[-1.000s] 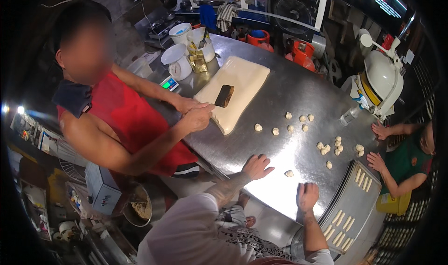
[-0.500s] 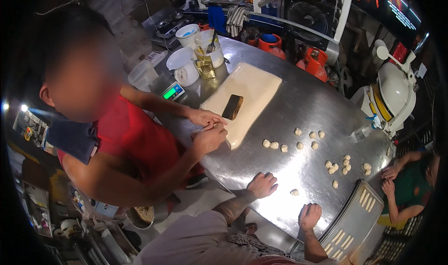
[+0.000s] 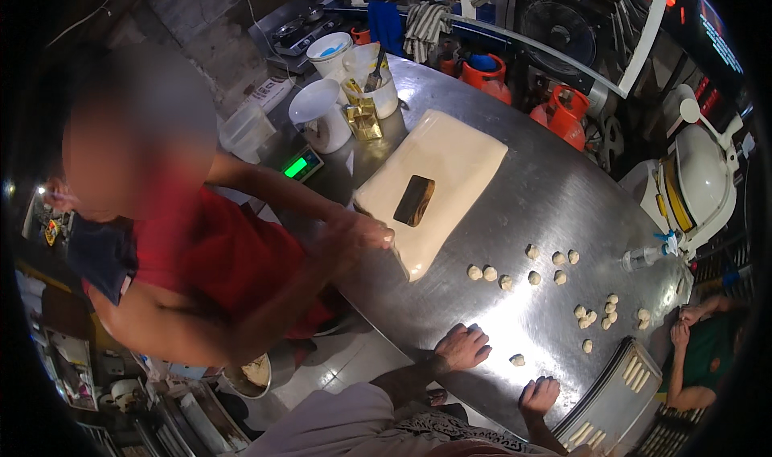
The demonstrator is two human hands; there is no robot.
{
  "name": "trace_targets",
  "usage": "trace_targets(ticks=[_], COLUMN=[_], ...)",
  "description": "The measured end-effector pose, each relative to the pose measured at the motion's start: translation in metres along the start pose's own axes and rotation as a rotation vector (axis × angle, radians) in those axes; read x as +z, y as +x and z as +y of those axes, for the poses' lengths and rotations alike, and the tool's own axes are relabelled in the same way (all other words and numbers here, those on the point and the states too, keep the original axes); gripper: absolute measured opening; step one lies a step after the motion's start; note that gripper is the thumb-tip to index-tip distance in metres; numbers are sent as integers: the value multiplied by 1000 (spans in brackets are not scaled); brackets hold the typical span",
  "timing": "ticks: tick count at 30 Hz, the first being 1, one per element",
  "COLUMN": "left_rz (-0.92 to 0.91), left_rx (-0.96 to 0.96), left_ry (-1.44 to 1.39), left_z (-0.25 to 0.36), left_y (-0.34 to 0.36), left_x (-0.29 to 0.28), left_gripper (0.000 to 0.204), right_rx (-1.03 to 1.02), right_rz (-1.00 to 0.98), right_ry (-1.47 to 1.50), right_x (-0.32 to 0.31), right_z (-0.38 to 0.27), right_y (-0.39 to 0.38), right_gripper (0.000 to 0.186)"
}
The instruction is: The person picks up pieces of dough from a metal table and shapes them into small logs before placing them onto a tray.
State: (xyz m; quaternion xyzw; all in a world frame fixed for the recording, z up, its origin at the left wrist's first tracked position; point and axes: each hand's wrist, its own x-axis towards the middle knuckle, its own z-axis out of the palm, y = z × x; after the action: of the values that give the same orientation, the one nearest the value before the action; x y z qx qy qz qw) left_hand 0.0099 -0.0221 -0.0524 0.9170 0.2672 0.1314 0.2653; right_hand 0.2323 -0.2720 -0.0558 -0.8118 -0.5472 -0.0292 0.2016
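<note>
My left hand (image 3: 463,346) rests palm down on the steel table (image 3: 450,304) near its front edge, fingers bent and a little apart. To its right, my right hand (image 3: 539,396) is curled on the table beside the metal tray; whatever may lie under its fingers is hidden. One small dough ball (image 3: 517,360) sits between my hands, touching neither. Farther off, several more dough balls (image 3: 506,282) lie in loose groups. A large sheet of dough (image 3: 462,155) covers the table's far left part, with a dark phone-like slab (image 3: 415,200) on top of it.
A co-worker in a red apron (image 3: 225,248) stands at the left, hands by the dough sheet. Another person in green (image 3: 716,352) is at the right. Around the table are a tray with dough sticks (image 3: 595,409), scales (image 3: 303,164), tubs (image 3: 330,55), a spray bottle (image 3: 647,256) and a mixer (image 3: 696,175).
The whole view has shifted, moving the table slightly right and down. The co-worker's hands have drawn together and blur. My hands stay near the same dough ball.
</note>
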Motion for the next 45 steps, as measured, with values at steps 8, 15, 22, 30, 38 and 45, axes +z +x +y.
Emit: trace_targets(ticks=[8, 15, 22, 30, 38, 45], left_rz=[13, 102, 145, 163, 159, 189], left_rx=[24, 66, 88, 101, 94, 111], left_ry=[-55, -15, 9, -3, 11, 10], left_z=[-4, -8, -5, -3, -5, -5], left_y=[2, -1, 0, 1, -2, 0], left_x=[-2, 0, -7, -6, -2, -2], left_gripper=[31, 29, 24, 23, 23, 23], right_rx=[51, 84, 103, 91, 88, 95], right_rz=[-35, -56, -74, -75, -81, -70], right_ry=[-64, -32, -25, -32, -36, -46], right_x=[8, 8, 11, 6, 10, 9], right_z=[9, 5, 9, 9, 12, 9], right_y=[-8, -7, -12, -10, -14, -13], right_gripper=[20, 21, 22, 23, 22, 23])
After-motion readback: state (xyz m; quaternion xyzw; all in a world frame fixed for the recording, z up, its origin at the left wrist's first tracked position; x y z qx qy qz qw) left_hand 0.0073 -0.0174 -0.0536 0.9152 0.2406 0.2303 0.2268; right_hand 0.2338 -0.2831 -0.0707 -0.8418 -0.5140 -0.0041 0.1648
